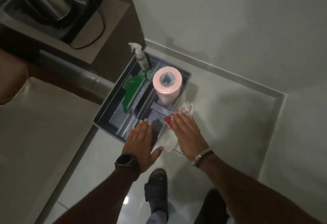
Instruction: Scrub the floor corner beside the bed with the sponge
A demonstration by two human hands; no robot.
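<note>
No brand, label or writing can be read anywhere in this dim, slightly blurred view. A grey caddy [104, 120] with several compartments sits on the pale floor [221, 117], in the corner between the bed [35, 126] on the left and the wall's skirting. In its far compartment stands a spray bottle [142, 61] with a white trigger head, upright and leaning slightly toward the wall. Beside it, along the left compartment, lies a green sponge [133, 91], on edge against the central handle divider. A pink roll [167, 86] of wipes stands upright in the right compartment, its hollow core facing the camera.

The left hand [141, 144], a dark watch [126, 161] on its wrist, hovers flat over the near end of the caddy with fingers spread and nothing in it. The right hand [187, 133], wearing a silver bangle and a dark band at the wrist, is also flat and spread, resting over a white cloth [168, 140] with red marking that drapes over the caddy's near right rim; whether it presses on the cloth cannot be told.

Above the bed, a brown bedside tabletop [109, 34] carries a steel kettle [44, 1] on a black tray, its cord looping across the surface. Two dark shoes show at the bottom on the glossy tile.
</note>
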